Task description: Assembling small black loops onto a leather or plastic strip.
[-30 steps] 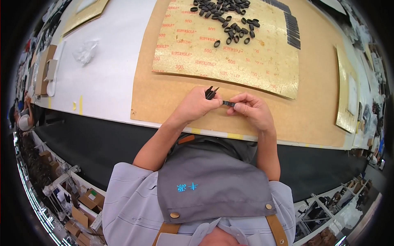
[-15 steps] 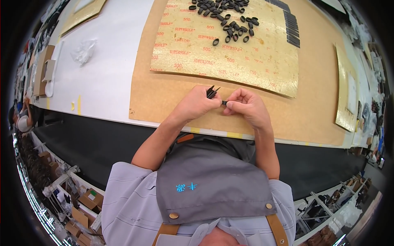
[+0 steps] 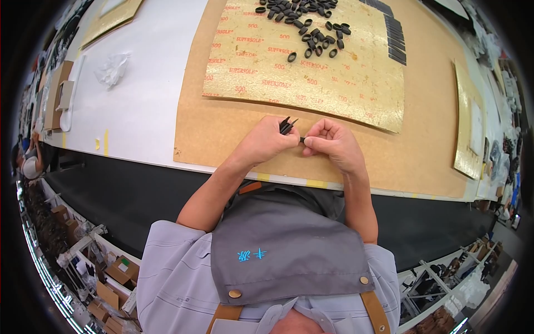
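Over the near part of the brown board, my left hand (image 3: pixel 266 140) is closed around several thin black strips (image 3: pixel 286 126), whose ends stick up past its fingers. Its thumb and fingertips also reach a small black piece (image 3: pixel 302 140), which looks like a short strip being bent or joined. From the other side, my right hand (image 3: pixel 337 147) pinches that same piece between thumb and forefinger, its other fingers curled. Most of the piece is hidden by the fingertips. Beyond my hands, a pile of small black loops (image 3: pixel 318 39) lies on a gold sheet (image 3: pixel 250 83).
Flat black strips (image 3: pixel 395 39) line the sheet's right edge. The brown board (image 3: pixel 423 156) lies on a white table (image 3: pixel 144 100). Crumpled clear plastic (image 3: pixel 113 69) and a cardboard box (image 3: pixel 58 100) are at left. Another gold panel (image 3: pixel 464 122) rests at right. A person (image 3: pixel 33 161) is far left.
My fingertips have drawn slightly closer together, and less of the small black piece shows between them. The strips in my left hand, the loops and the sheet look the same.
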Action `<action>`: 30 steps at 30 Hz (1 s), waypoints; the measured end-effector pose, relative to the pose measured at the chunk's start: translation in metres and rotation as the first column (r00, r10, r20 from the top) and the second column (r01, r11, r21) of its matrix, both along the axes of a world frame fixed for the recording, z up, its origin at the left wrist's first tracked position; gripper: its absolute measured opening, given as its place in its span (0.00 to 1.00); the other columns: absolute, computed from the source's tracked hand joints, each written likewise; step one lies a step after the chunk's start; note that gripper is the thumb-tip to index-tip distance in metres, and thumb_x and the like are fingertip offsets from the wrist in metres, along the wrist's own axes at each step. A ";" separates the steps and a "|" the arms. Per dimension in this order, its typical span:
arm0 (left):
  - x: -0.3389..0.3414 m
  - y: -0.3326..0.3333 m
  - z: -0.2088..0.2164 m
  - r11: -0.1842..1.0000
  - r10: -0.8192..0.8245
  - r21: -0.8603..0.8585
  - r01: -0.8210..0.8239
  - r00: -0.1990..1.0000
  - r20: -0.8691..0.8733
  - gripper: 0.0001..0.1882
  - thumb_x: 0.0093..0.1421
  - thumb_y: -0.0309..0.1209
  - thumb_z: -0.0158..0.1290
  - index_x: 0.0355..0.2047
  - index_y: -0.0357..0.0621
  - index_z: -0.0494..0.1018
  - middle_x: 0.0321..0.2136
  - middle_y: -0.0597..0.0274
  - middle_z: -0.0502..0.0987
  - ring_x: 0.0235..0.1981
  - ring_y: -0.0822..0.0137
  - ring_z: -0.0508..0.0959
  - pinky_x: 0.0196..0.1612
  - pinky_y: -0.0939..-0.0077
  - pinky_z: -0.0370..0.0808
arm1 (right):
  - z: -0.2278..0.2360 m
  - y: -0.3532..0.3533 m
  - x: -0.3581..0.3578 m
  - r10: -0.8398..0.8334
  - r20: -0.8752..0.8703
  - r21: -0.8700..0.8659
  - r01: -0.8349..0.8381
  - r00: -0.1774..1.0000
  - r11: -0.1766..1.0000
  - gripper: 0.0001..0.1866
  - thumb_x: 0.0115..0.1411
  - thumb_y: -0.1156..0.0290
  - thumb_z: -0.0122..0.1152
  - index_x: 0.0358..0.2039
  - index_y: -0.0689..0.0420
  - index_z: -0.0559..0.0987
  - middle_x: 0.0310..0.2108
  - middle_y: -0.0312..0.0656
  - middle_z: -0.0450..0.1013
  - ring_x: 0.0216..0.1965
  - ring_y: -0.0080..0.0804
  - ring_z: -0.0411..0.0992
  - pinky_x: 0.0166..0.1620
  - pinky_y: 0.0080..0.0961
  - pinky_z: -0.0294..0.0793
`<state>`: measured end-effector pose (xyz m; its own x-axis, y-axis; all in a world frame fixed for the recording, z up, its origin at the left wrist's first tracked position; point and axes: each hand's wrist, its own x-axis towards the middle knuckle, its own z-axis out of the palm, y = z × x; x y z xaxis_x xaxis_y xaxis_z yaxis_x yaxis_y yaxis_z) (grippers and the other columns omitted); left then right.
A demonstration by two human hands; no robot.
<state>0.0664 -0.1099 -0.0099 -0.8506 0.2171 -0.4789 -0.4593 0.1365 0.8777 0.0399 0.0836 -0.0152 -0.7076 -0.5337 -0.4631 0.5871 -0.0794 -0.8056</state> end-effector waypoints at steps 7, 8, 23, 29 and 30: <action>0.000 0.000 -0.001 1.000 -0.001 0.009 0.001 1.000 -0.008 0.09 0.48 0.31 0.53 0.18 0.38 0.71 0.14 0.73 0.65 0.19 0.81 0.61 0.21 0.80 0.58 | 0.000 -0.001 0.000 0.005 -0.005 0.014 -0.004 1.000 1.000 0.07 0.53 0.78 0.61 0.30 0.63 0.72 0.26 0.40 0.73 0.27 0.24 0.75 0.34 0.19 0.78; 0.001 0.000 -0.002 1.000 0.000 0.009 0.001 1.000 -0.008 0.09 0.48 0.31 0.53 0.18 0.38 0.71 0.14 0.73 0.65 0.19 0.81 0.61 0.21 0.80 0.58 | 0.000 -0.001 0.000 0.003 -0.003 0.015 -0.003 1.000 1.000 0.07 0.53 0.78 0.61 0.30 0.63 0.72 0.26 0.40 0.73 0.27 0.24 0.75 0.34 0.19 0.77; 0.003 -0.002 -0.006 0.996 -0.025 0.080 0.027 0.999 -0.023 0.06 0.52 0.31 0.53 0.23 0.42 0.72 0.14 0.76 0.64 0.14 0.84 0.61 0.17 0.86 0.56 | -0.004 -0.005 0.002 0.043 -0.017 -0.005 -0.043 0.999 0.999 0.06 0.56 0.77 0.57 0.35 0.62 0.71 0.27 0.37 0.72 0.26 0.20 0.73 0.32 0.17 0.75; 0.001 -0.005 -0.003 0.994 0.000 0.106 -0.005 0.999 0.046 0.08 0.50 0.31 0.53 0.18 0.40 0.70 0.15 0.74 0.65 0.19 0.81 0.61 0.21 0.82 0.58 | 0.003 0.011 -0.004 0.184 -0.022 0.095 -0.181 0.983 0.979 0.12 0.63 0.65 0.50 0.38 0.61 0.73 0.28 0.36 0.72 0.25 0.21 0.74 0.28 0.13 0.69; 0.001 -0.005 -0.003 0.994 -0.005 0.106 -0.001 0.999 0.052 0.08 0.50 0.31 0.53 0.18 0.40 0.71 0.15 0.74 0.65 0.19 0.81 0.61 0.21 0.82 0.58 | 0.003 0.011 -0.004 0.182 -0.022 0.095 -0.179 0.983 0.979 0.12 0.63 0.65 0.50 0.38 0.61 0.73 0.28 0.36 0.72 0.25 0.21 0.74 0.28 0.13 0.69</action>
